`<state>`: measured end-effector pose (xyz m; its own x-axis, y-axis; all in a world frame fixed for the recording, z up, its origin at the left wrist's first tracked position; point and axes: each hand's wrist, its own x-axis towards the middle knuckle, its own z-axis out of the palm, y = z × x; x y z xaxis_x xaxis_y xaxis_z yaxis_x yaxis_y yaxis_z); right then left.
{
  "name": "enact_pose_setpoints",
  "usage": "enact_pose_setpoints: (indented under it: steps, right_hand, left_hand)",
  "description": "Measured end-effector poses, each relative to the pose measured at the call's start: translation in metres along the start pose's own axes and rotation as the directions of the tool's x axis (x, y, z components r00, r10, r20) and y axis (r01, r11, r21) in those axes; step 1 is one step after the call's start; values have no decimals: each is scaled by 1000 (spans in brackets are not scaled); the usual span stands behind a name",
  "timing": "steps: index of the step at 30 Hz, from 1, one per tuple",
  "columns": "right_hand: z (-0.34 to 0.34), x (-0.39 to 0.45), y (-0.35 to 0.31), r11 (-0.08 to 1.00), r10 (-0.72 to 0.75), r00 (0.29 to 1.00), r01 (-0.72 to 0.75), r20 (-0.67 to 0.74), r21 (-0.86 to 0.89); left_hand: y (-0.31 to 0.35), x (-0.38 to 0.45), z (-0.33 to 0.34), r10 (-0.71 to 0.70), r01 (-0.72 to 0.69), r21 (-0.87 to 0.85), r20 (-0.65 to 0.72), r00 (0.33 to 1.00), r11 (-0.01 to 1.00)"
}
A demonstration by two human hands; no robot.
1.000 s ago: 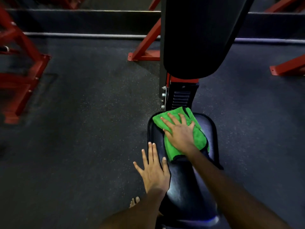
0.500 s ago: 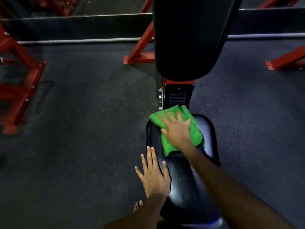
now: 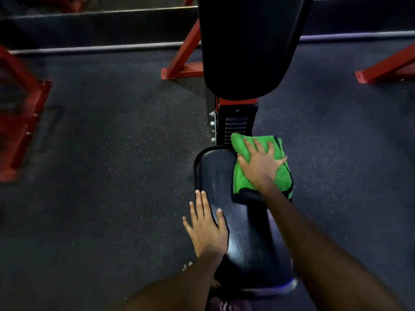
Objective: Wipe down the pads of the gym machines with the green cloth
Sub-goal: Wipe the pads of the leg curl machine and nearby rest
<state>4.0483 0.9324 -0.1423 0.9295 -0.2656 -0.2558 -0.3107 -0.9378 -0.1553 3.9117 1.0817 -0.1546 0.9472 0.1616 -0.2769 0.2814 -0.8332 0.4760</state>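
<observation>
Now my right hand (image 3: 261,164) presses the green cloth (image 3: 258,169) flat, fingers straight, on the far right corner of the seat pad (image 3: 215,176); my left hand (image 3: 207,227) rests open on its left edge. I judge the near part and the back pad (image 3: 251,41) remain

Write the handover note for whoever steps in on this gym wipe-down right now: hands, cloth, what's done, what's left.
Right hand: flat, fingers spread, pressing the green cloth onto the far right corner of the seat pad.
Left hand: open, resting on the seat pad's near left edge, holding nothing.
Done: wiping of the seat pad is under way; how much is covered cannot be told.
Left: the rest of the seat pad, then the upright back pad, which the cloth is not touching. Other machines' pads are out of view; only red frames show.
</observation>
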Motion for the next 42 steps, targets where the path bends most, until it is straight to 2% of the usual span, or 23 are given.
enact_pose_setpoints:
  steps: [2,4,8,10,12,14,17,20,22,24,27,29,31,33,35,37,40,42]
  right_hand:
    - [0,-6,-4,998,53,998,-53,-18,28]
    - [0,-26,-12,999,28,1000,-28,-4,33]
    - [10,-88,-2,982,-185,983,185,-1,-37]
    - [11,-107,14,971,-230,973,230,3,-64]
    - [7,-97,25,978,-200,980,201,13,-59]
    - [2,-74,21,993,-108,993,110,41,-32]
    - [1,-61,-2,999,-54,998,54,-14,0]
    - [5,-93,-2,985,-167,985,168,36,-32]
    - [9,-130,13,964,-261,965,261,9,-57]
    - [13,-159,35,955,-281,960,281,9,-90]
    - [9,-152,49,980,-186,983,186,10,-77]
    - [6,-130,35,997,-73,997,73,19,-5]
    - [8,-118,16,999,-43,999,43,-6,9]
    - [10,-120,5,996,-91,996,91,12,8]
    - [16,-143,10,976,-213,977,213,0,-48]
    - [24,-174,26,934,-344,938,339,-36,-111]
    - [24,-194,64,853,-519,853,513,-51,-96]
    - [19,-178,87,837,-542,840,537,-31,-106]
  left_hand:
    - [0,0,-1,1,-1,0,8,1000,1000]
    - [0,0,-1,-4,4,-5,11,1000,1000]
    - [0,-1,-1,-2,2,-22,9,1000,1000]
    - [1,0,-1,-5,5,-23,3,1000,1000]
    - [2,-1,-2,-2,2,-26,2,1000,1000]
    - [2,-1,-2,-1,1,-32,2,1000,999]
    - [1,0,-2,-2,2,-14,22,1000,1000]
    - [1,0,-1,-11,11,-12,28,1000,1000]
    - [-1,1,-1,-15,15,-15,28,999,1000]
    - [-1,1,0,-20,21,-26,31,999,999]
    - [0,1,-1,-16,17,-29,21,1000,999]
    - [-1,1,-2,-26,27,-41,30,999,999]
    - [-1,0,-1,-16,18,-56,31,999,998]
    - [0,1,-2,-10,11,-71,14,1000,997]
    - [-1,1,-1,-9,10,-85,6,1000,996]
    - [-2,0,0,-5,4,-105,-8,1000,994]
    - [-1,0,-1,-16,13,-120,-26,1000,993]
    - [0,-1,-1,-12,10,-109,-17,1000,994]
